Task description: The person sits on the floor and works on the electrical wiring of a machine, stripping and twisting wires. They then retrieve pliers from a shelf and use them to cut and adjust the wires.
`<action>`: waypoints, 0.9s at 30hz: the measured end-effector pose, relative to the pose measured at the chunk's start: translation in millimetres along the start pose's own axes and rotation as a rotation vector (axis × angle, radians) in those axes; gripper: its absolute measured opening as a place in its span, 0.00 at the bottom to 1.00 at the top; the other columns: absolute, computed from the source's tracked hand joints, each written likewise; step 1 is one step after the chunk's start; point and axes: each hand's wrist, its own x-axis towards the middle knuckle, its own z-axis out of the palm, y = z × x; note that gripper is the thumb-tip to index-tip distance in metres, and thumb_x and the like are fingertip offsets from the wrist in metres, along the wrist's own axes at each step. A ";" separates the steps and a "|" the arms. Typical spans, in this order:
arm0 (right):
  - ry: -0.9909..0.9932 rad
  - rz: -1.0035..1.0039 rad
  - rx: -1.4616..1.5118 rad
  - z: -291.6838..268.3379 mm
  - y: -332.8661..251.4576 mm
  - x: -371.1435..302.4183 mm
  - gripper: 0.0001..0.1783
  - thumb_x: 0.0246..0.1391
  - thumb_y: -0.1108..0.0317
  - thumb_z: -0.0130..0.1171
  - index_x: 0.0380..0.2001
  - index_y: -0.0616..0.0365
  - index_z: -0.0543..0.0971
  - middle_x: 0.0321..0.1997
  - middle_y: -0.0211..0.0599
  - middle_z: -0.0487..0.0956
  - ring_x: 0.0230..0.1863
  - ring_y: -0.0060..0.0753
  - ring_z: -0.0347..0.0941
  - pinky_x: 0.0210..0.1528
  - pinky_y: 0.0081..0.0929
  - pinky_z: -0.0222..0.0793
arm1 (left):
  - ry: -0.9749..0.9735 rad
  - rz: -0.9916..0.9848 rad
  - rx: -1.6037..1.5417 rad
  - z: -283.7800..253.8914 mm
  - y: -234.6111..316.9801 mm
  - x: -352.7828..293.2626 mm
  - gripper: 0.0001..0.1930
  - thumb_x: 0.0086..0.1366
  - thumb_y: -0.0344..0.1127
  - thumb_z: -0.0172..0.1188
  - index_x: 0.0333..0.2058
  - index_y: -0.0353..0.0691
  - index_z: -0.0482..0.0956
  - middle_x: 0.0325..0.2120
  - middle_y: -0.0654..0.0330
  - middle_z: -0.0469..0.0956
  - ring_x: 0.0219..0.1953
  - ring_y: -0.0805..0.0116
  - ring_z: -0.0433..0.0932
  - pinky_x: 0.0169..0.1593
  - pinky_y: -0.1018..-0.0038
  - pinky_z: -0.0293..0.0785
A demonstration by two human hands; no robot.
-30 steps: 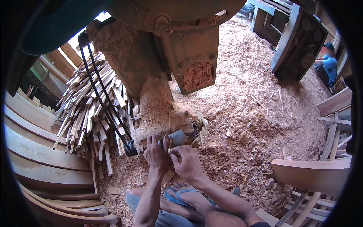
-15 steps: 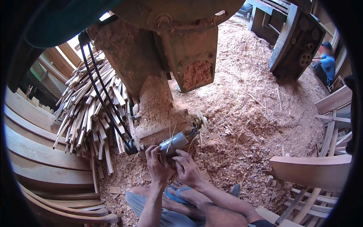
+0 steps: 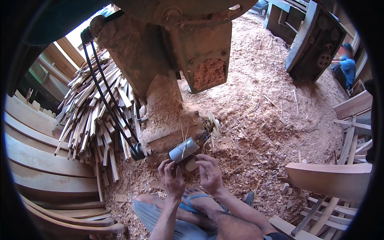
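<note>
A grey cylinder (image 3: 183, 150) with thin wire or string tied round it lies slanted against the sawdust-covered base of a machine (image 3: 166, 116). My left hand (image 3: 172, 182) is just below the cylinder's near left end, fingers bent and apart; whether a fingertip touches it I cannot tell. To the right, my right hand (image 3: 210, 174) has its fingers curved and thumb apart near the string's lower loop, with nothing visible in its grasp. Between the hands lies a small tan piece (image 3: 192, 164). A pale round disc (image 3: 214, 125) sits at the base's right end.
A black drive belt (image 3: 106, 96) runs down to a pulley (image 3: 137, 151) left of the base. Stacked wood strips (image 3: 94, 108) stand behind it. Shavings cover the floor (image 3: 256, 80). Curved boards (image 3: 52, 160) line the left; a thick board (image 3: 328, 176) lies right. A person (image 3: 346, 68) sits far right.
Both hands have drawn back slightly from the cylinder, and the right has moved to the right. The cylinder's right end now sits farther left, clear of the parts beside it.
</note>
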 end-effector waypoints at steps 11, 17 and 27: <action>0.153 0.552 0.111 -11.1 59.3 -15.1 0.20 0.62 0.73 0.59 0.56 0.62 0.70 0.46 0.39 0.78 0.45 0.27 0.77 0.47 0.24 0.75 | -0.066 -0.084 -0.065 -2.6 -9.2 -26.2 0.17 0.60 0.21 0.63 0.48 0.37 0.75 0.46 0.51 0.73 0.38 0.59 0.77 0.44 0.66 0.76; 0.029 0.688 0.012 -20.4 75.0 -6.7 0.21 0.62 0.67 0.62 0.55 0.63 0.72 0.47 0.43 0.81 0.46 0.30 0.78 0.48 0.26 0.75 | -0.179 -0.142 -0.103 -3.5 -14.0 -32.0 0.14 0.61 0.22 0.62 0.45 0.37 0.77 0.41 0.52 0.76 0.40 0.60 0.78 0.44 0.67 0.76; -0.155 0.683 -0.081 -8.5 85.7 0.3 0.16 0.59 0.63 0.60 0.44 0.62 0.82 0.40 0.50 0.84 0.44 0.46 0.82 0.49 0.37 0.75 | -0.450 -0.232 0.022 15.6 -26.7 -48.3 0.23 0.61 0.34 0.65 0.54 0.38 0.72 0.46 0.46 0.74 0.47 0.45 0.78 0.49 0.58 0.76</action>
